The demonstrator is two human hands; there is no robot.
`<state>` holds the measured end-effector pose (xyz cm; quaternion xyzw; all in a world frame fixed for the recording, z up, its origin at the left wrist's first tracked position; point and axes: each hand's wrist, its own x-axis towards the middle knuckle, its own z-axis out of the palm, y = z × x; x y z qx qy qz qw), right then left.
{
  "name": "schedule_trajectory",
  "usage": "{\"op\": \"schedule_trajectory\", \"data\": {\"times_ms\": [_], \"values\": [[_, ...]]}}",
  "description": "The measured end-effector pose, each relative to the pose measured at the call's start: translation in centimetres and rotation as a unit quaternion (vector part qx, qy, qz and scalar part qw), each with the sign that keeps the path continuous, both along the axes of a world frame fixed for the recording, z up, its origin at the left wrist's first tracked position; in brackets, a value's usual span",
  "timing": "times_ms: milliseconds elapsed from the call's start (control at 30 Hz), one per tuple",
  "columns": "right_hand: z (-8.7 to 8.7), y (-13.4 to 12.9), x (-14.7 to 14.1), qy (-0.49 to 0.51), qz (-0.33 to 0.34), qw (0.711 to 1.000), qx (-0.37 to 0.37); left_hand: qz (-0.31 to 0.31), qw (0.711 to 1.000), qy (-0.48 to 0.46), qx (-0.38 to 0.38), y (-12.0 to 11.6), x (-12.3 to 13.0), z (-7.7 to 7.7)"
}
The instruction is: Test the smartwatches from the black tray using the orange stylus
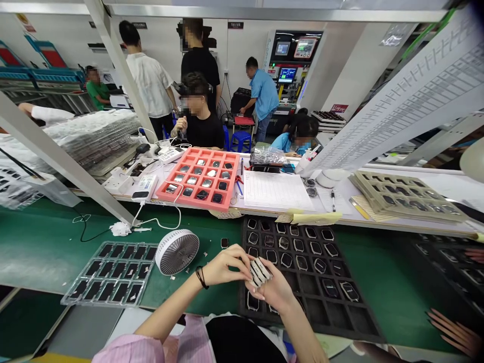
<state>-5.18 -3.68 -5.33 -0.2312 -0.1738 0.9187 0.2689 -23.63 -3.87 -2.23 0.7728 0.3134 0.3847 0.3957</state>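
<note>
Black foam tray (pixel 315 310) fills my remote view, and over its left edge the left hand (pixel 226 265) and right hand (pixel 271 290) sit half-closed, both gripping a small pale ribbed stack of parts (pixel 260 271) between them — fingers wrapped around it, turning-work in hand.

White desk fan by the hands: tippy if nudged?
Probably tippy: the white desk fan seems to stand tilted on its round rim, with no broad base showing. Its thin grille suggests it's light for its size. A push could tip it or roll it across the green mat.
</note>
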Motion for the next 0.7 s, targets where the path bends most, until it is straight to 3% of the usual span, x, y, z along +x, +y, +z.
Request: {"op": "schedule_trajectory", "data": {"times_ms": [100, 200, 433, 700], "values": [[-0.2, -0.1, 0.2, -0.009, 0.011, 1.000, 0.020, -0.044, 0.998, 0.041, -0.019, 0.4, 0.0, 0.3], [-0.3, -0.3, 0.4, -0.009, 0.025, 0.999, 0.026, -0.069, 0.997, 0.024, -0.027, 0.7, 0.1, 0.3], [-1.0, -0.6, 0.4, 0.005, 0.068, 0.997, 0.025, -0.068, 0.994, -0.041, -0.076, 0.7, 0.3, -1.2], [-2.5, -0.8, 0.3, -0.022, 0.048, 0.999, -0.013, -0.057, 0.994, 0.094, 0.002, 0.2, -0.1, -1.9]]}}
